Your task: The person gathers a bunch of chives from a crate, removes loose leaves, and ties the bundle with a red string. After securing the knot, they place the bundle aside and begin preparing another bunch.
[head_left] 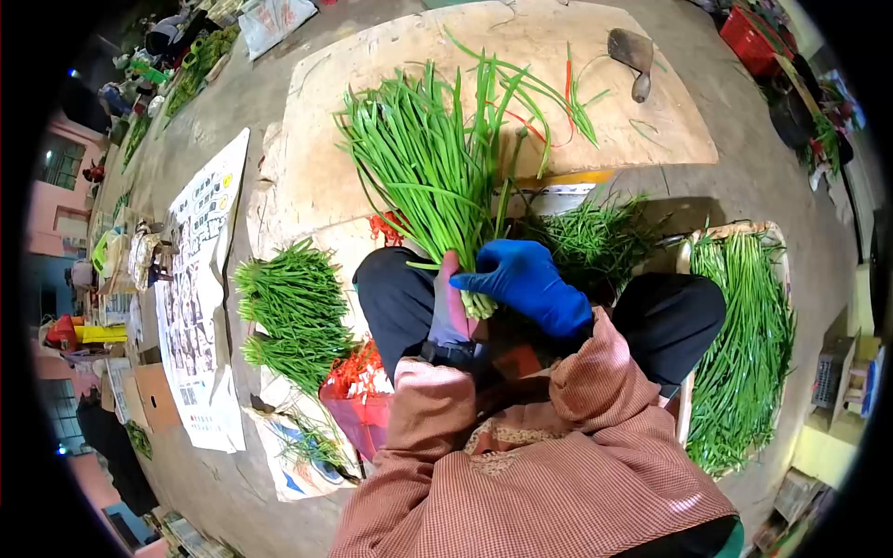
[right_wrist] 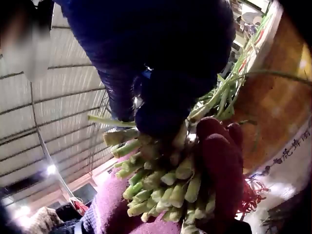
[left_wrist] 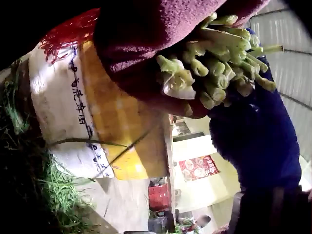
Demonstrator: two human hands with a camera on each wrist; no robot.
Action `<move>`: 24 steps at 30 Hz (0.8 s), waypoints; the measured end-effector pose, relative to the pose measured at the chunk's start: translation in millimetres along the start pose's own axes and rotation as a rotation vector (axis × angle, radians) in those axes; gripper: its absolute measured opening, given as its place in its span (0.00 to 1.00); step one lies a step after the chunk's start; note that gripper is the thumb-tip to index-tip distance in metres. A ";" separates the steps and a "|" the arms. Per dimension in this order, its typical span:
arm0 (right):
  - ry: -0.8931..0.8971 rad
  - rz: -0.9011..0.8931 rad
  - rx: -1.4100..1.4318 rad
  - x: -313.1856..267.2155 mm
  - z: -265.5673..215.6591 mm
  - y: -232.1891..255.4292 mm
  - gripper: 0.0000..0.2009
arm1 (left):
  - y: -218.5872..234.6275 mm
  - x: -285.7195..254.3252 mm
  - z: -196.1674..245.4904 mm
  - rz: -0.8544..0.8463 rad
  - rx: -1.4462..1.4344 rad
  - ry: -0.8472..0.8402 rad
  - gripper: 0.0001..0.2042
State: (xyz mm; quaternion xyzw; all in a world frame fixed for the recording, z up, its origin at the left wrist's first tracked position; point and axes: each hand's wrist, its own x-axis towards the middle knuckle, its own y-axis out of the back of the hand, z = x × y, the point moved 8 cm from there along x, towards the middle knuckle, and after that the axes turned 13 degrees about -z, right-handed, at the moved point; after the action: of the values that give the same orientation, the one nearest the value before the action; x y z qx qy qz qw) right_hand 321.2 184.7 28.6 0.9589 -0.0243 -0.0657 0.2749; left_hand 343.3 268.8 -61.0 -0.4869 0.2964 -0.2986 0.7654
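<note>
A thick bunch of long green leafy vegetable stalks (head_left: 423,153) fans out over a wooden board (head_left: 670,135). My left hand (head_left: 449,302), in a pink-purple glove, grips the bunch near its base. The blue-gloved right hand (head_left: 539,286) holds the same base from the other side, with its fingers among the stalks in the right wrist view. Below both hands the pale cut ends (right_wrist: 163,190) stick out unevenly. One thin stalk (right_wrist: 114,121) pokes out sideways beside the blue fingers. Loose green blades and red ties (head_left: 568,79) lie on the board, near a cleaver (head_left: 633,56).
To the right stands a tray of long green stalks (head_left: 744,353). Smaller green bundles (head_left: 293,302) lie at the left, beside a red bag (head_left: 363,414) holding red ties. Green trimmings (head_left: 595,237) are heaped beyond the knees. A printed sheet (head_left: 200,316) covers the floor further left.
</note>
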 end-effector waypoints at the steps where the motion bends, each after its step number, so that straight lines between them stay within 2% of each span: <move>1: -0.059 -0.026 -0.103 3.8 2.2 -0.5 0.23 | 17.8 3.3 -0.8 -0.008 0.006 0.002 0.19; 3: -0.038 0.036 -0.062 8.5 6.5 8.5 0.25 | 40.0 5.3 7.6 -0.122 0.610 -0.065 0.18; 4: -0.101 0.043 -0.059 15.0 13.1 14.3 0.24 | 1.4 -2.0 11.8 -0.168 0.699 -0.127 0.16; 5: -0.164 0.052 -0.051 20.4 20.0 19.1 0.23 | -7.3 -3.8 9.1 -0.188 0.707 -0.123 0.16; 7: -0.132 0.076 -0.009 31.5 24.3 20.4 0.21 | -9.3 -8.7 12.6 -0.138 0.543 -0.180 0.15; 8: -0.086 0.117 -0.025 36.5 23.8 18.9 0.20 | 0.0 -6.1 -3.9 -0.327 -0.013 -0.035 0.19; 9: -0.041 0.154 -0.041 39.5 19.7 18.6 0.19 | -6.9 -8.3 -2.1 -0.342 0.001 -0.022 0.19; 10: -0.068 0.145 -0.038 40.8 18.4 16.1 0.15 | -24.3 -14.5 16.5 -0.291 0.790 -0.191 0.16; 11: -0.067 0.160 -0.032 40.4 19.6 16.3 0.15 | -52.2 -24.3 25.3 -0.204 1.573 -0.371 0.15; 12: -0.050 0.181 0.018 39.9 20.5 16.4 0.14 | -37.2 -20.9 19.9 -0.087 0.927 -0.181 0.15; 13: -0.034 0.199 0.068 37.9 22.1 15.5 0.13 | -32.0 -17.7 19.8 -0.093 0.933 -0.174 0.15; 15: -0.009 0.250 0.148 30.9 27.3 17.7 0.11 | 0.1 -9.0 2.8 0.001 0.260 -0.015 0.14; 17: -0.013 0.320 0.442 25.3 42.3 16.9 0.10 | 5.1 -7.0 1.9 -0.026 0.239 -0.003 0.15; 19: -0.023 0.300 0.510 21.9 42.2 19.4 0.09 | 2.2 -4.2 -3.5 -0.075 0.116 0.073 0.16; 20: -0.005 0.268 0.698 19.7 45.3 17.9 0.08 | 4.3 -4.3 -2.0 -0.058 0.137 0.015 0.17; 21: 0.006 0.234 0.892 15.9 43.2 15.5 0.08 | 13.9 -5.5 -2.7 -0.070 0.144 0.038 0.16; 23: -0.023 0.225 0.955 10.6 43.7 18.6 0.06 | 11.4 -6.2 -2.2 0.016 0.143 0.037 0.15; 24: -0.034 0.231 0.966 7.6 42.9 20.3 0.06 | 13.8 -5.1 1.1 -0.004 0.195 0.008 0.14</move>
State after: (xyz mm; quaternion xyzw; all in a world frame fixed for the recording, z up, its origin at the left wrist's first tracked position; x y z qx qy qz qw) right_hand 322.5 144.3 2.4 0.9665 -0.1628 -0.0317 -0.1958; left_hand 343.1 278.0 -72.5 -0.4095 0.2681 -0.3294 0.8074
